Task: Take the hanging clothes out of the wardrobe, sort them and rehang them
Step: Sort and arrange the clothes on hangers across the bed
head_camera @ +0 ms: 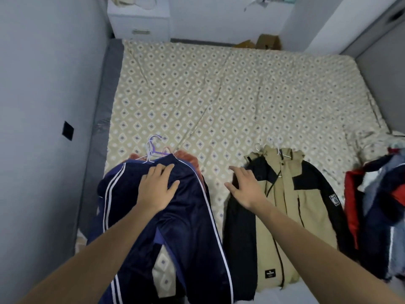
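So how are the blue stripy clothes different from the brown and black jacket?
The navy striped trousers are dark blue with white side stripes; the tan and black jacket is beige with black panels and small patches. The trousers lie on the left of the bed atop other clothes, under the flat left hand; the jacket lies to the right, with the open right hand at its black sleeve. Both lie flat on the bed with hangers at their tops.

- Patterned beige bedspread (219, 88) lies bare beyond the clothes.
- Navy white-striped track trousers (186, 216), khaki-and-black hooded jacket (285, 205) and a heaped clothes pile (377, 205) block the near edge.
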